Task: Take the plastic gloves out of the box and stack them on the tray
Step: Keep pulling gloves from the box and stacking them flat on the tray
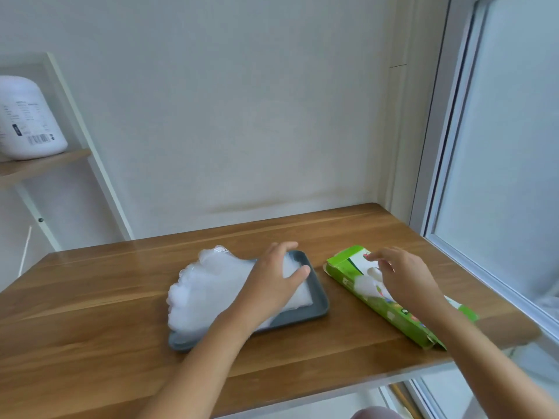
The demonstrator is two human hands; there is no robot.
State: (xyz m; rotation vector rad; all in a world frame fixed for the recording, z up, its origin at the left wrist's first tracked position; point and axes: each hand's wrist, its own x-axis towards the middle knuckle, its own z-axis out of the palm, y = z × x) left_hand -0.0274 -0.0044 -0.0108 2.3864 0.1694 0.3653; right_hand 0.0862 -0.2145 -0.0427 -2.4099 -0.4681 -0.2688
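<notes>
Plastic gloves sit heaped on the grey tray at centre frame, apparently steadied by the flat, open-fingered left hand, while just right the right hand dips to a glove poking from the green box, its grip impossible to tell.

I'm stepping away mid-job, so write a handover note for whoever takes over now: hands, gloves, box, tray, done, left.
Left hand: flat on the plastic glove stack, pressing it onto the grey tray; the stack overhangs the tray's far-left side.
Right hand: fingers at the green box opening, over a glove showing there; grip unclear.
Done: a pile already stacked.
Left: pull that glove, add it, empty the box.
</notes>
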